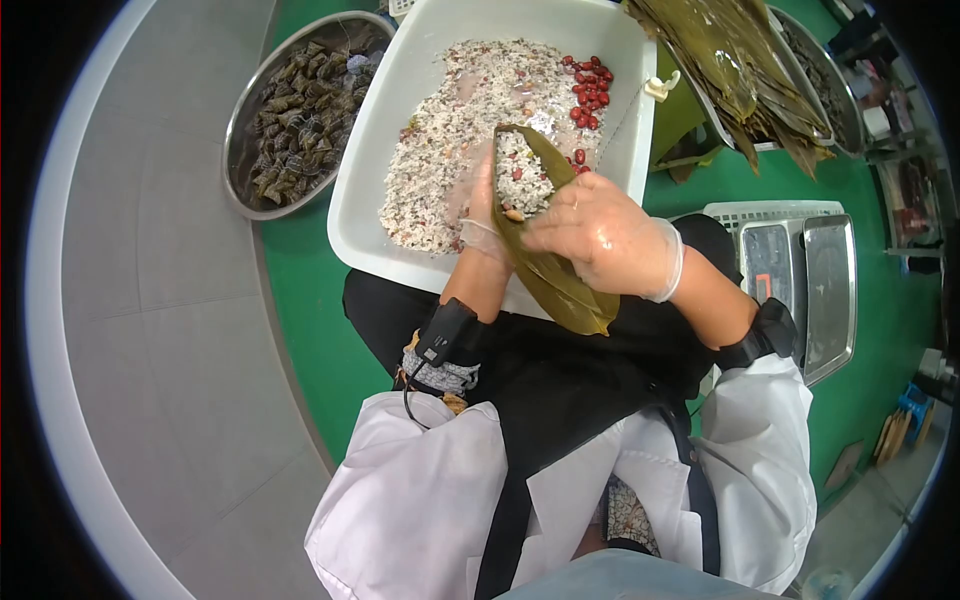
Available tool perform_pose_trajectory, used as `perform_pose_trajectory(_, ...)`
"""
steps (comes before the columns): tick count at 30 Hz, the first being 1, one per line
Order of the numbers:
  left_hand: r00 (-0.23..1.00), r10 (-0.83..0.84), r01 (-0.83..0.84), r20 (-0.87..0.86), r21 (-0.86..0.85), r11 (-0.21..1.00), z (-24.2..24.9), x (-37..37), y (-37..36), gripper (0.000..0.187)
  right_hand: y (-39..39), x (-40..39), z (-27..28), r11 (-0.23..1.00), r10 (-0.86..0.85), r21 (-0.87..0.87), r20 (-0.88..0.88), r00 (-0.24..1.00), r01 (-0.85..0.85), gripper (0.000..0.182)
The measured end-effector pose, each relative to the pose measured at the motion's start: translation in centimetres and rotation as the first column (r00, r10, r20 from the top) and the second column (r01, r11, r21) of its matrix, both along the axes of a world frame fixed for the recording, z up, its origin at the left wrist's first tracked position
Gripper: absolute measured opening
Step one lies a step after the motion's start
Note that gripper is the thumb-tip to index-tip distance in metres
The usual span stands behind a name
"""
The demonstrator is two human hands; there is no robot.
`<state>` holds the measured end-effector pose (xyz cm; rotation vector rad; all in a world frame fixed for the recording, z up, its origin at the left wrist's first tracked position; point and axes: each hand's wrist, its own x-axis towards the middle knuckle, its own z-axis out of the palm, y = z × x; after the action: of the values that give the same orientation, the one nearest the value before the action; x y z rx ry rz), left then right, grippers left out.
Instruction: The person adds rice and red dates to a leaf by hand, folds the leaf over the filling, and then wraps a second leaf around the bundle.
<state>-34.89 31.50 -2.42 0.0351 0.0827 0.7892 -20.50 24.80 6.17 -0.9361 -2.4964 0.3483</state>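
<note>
A long green-brown leaf (570,290), folded into a cone at its upper end, is held above the near side of a white tub (345,225). White rice (522,172) with reddish beans fills the cone. My left hand (482,215), in a clear glove, wraps the cone from the left, its fingers partly hidden behind the leaf. My right hand (612,240), also gloved, has its fingers curled on the leaf just below the rice. Inside the tub lie a rice and bean mix (435,160) and a group of red dates (592,92) along the right side.
A steel bowl of tied leaf parcels (305,125) stands to the left. Stacked wide leaves (725,60) lie at upper right, with another metal bowl (850,110) beyond. A scale (828,290) and a white basket (780,209) sit right, on the green surface (300,310).
</note>
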Motion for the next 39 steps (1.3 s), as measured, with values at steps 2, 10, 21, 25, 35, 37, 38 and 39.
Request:
perform_pose_trajectory(2, 0.999, 0.031, -0.032, -0.039, -0.021, 0.999, 0.3, 0.1, -0.2, 0.053, 0.4, 0.2, 0.9, 0.998, -0.040, 0.043, -0.082, 0.996, 0.043, 0.037)
perform_pose_trajectory(10, 0.985, -0.021, 0.031, 0.170, -0.056, 0.998, -1.3, -0.3, 0.3, 0.053, 0.2, 3.5, 1.1, 0.951, -0.233, 0.234, 0.106, 0.967, 0.203, 0.040)
perform_pose_trajectory(21, 0.968, -0.006, 0.005, 0.252, 0.003, 1.000, -3.6, 0.0, 0.7, 0.049, 0.3, 1.8, -1.4, 0.907, 0.042, 0.400, 0.234, 0.971, -0.136, 0.030)
perform_pose_trajectory(25, 0.982, -0.010, -0.001, 0.191, 0.060, 0.998, -2.4, 0.0, 0.2, 0.051, 0.3, 1.7, -1.9, 0.884, 0.053, 0.439, 0.249, 0.967, -0.161, 0.030)
perform_pose_trajectory(35, 0.930, -0.121, 0.105, 0.346, 0.067, 0.992, -1.7, 0.1, 0.3, 0.055, 0.3, 1.5, -3.0, 0.894, 0.106, 0.415, 0.171, 0.980, -0.169, 0.033)
perform_pose_trajectory(37, 0.936, -0.127, 0.107, 0.327, 0.080, 0.991, -1.8, 0.0, 0.3, 0.055, 0.3, 1.5, -3.1, 0.904, 0.098, 0.399, 0.156, 0.983, -0.154, 0.034)
perform_pose_trajectory(38, 0.949, -0.108, 0.091, 0.295, 0.069, 0.993, -1.8, 0.1, 0.3, 0.055, 0.4, 1.5, -3.1, 0.904, 0.103, 0.399, 0.143, 0.984, -0.153, 0.034)
perform_pose_trajectory(39, 0.961, -0.089, 0.076, 0.262, 0.058, 0.995, -1.7, 0.1, 0.2, 0.055, 0.4, 1.5, -3.1, 0.904, 0.108, 0.400, 0.130, 0.986, -0.152, 0.035)
